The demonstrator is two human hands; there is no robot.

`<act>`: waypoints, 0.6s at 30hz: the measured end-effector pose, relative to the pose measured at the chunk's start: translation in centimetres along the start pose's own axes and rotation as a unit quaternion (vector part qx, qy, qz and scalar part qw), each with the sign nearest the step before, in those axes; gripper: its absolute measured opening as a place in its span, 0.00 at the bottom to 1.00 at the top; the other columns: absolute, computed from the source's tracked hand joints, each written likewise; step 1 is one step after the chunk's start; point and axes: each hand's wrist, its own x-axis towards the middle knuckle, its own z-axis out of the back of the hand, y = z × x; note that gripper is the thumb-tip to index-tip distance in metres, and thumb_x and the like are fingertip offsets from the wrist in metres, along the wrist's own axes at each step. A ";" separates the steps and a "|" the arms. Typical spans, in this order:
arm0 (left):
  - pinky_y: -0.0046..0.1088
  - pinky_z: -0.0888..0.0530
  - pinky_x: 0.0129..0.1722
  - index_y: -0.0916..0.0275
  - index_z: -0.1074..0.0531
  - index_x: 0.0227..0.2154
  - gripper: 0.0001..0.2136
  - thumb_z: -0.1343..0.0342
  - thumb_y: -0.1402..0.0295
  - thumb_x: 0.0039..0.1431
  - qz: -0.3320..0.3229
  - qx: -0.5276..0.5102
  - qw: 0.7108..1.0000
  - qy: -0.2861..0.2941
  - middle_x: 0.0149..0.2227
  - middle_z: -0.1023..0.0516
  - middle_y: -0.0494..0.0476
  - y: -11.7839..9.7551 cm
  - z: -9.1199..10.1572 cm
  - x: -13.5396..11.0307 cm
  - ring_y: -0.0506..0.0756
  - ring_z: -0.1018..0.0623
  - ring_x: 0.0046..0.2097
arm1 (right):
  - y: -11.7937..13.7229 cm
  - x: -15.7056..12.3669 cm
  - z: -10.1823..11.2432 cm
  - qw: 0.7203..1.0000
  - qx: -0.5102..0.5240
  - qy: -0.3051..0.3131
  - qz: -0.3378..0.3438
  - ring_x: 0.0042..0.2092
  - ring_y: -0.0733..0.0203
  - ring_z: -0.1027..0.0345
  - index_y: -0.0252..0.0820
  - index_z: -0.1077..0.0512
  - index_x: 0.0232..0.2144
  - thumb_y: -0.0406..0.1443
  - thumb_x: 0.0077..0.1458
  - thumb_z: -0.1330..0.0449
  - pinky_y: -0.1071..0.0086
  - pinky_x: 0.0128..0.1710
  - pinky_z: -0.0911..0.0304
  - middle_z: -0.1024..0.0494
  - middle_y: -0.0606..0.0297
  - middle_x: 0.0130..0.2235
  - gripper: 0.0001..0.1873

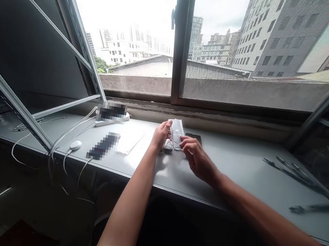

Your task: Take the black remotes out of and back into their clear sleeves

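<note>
A whitish, see-through plastic packet (176,133) is held up over the desk between my hands. My left hand (161,134) is closed on its left edge, thumb near the top corner. The fingers of my right hand (194,151) are bent and pinch at its lower right edge. Just below the packet, beside my left fingers, is a small pale and dark object (168,146) that I cannot make out. A flat dark item (195,138) lies on the desk behind my right hand, partly covered by it.
White paper (131,142) lies left of my hands on the grey desk (235,152). Further left are a blurred-out dark device (103,146), a white power strip (112,121), a round white charger (75,145) and loose cables. Metal tool-like items (299,172) lie at the right. A window (184,37) stands behind.
</note>
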 end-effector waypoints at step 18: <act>0.24 0.43 0.21 0.64 0.18 0.44 0.22 0.23 0.57 0.49 0.019 -0.112 0.993 0.038 0.30 0.23 0.51 -0.8 -0.1 -0.2 0.46 0.32 0.24 | 0.5 0.6 0.4 0.814 0.368 -0.042 -0.447 0.39 0.46 0.14 0.41 0.25 0.56 0.48 0.59 0.23 0.57 0.36 0.17 0.14 0.54 0.43 0.30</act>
